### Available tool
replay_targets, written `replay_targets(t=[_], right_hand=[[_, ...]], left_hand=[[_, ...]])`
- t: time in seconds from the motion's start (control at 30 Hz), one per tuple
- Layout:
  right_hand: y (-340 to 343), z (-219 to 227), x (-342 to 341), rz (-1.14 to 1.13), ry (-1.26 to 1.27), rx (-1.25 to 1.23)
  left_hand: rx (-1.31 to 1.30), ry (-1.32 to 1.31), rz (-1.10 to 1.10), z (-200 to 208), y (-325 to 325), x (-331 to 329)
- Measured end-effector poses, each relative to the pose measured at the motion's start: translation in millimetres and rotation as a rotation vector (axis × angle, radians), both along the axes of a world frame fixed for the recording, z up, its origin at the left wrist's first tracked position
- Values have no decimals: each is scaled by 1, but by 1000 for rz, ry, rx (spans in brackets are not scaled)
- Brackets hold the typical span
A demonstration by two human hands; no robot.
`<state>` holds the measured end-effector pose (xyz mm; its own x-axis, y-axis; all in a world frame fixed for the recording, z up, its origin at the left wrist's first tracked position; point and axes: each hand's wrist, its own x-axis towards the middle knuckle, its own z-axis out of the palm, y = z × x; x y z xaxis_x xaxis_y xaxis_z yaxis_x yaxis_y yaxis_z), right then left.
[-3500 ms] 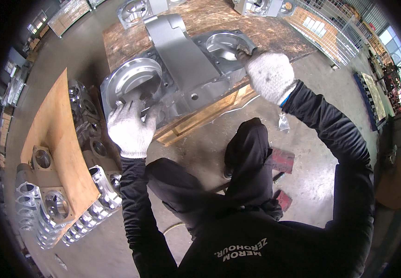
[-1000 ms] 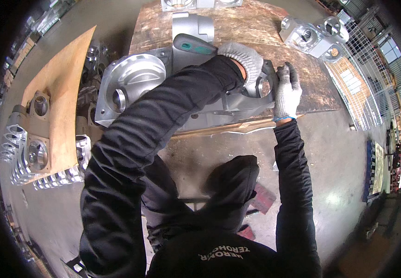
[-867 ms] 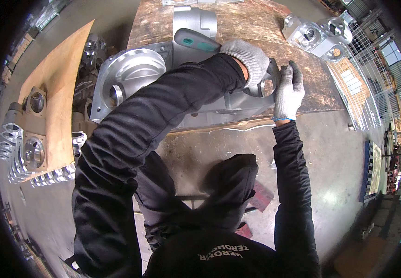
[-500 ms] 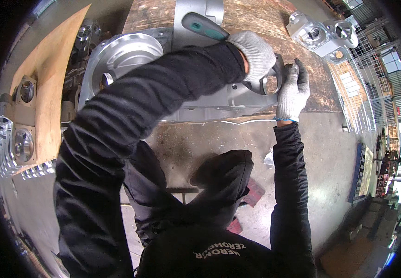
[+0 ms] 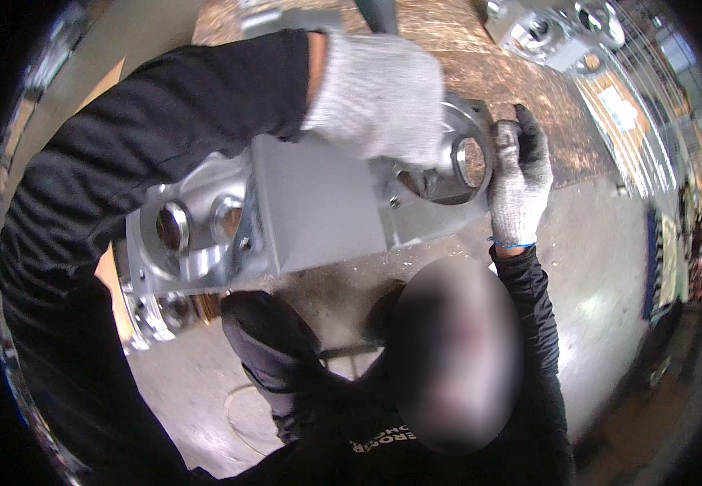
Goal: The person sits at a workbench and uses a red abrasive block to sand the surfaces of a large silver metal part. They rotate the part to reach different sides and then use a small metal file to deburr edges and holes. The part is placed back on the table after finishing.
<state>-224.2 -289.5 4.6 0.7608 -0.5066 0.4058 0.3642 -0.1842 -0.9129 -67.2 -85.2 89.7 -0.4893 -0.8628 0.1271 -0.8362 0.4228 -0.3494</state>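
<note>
Far left, the grey metal casting (image 5: 286, 202) lies on the wooden surface (image 5: 480, 73), bored holes shining at its near end, flat machined face in the middle. It looks heavy, clean and sharp-edged. The left hand (image 5: 379, 97), in a white knit glove, reaches across and presses down over the casting's round flange (image 5: 468, 158); whether its grip closes on anything beneath, I cannot tell. Further right, the right hand (image 5: 517, 178), gloved too, wraps its fingers around the flange rim, a firm hold on the casting. Best done with both hands steady, weight kept low, fingers clear of the edge beneath. More castings (image 5: 553, 28) sit at the far right corner.
</note>
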Motion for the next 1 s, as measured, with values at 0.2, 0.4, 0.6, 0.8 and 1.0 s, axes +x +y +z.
replay_targets(t=[0.2, 0.4, 0.6, 0.8, 1.0], right_hand=[[13, -4, 8, 26, -56, 111], [0, 4, -5, -145, -4, -68], [7, -2, 0, -196, 0, -216], [6, -3, -4, -180, -106, -50], [9, 15, -16, -204, 103, -52]], left_hand=[[472, 198, 204, 31, -3, -12], [502, -57, 116, 23, -45, -5], [220, 99, 257, -3, -56, -17], [367, -99, 204, 16, -52, -32], [422, -385, 331, 62, -1, -17]])
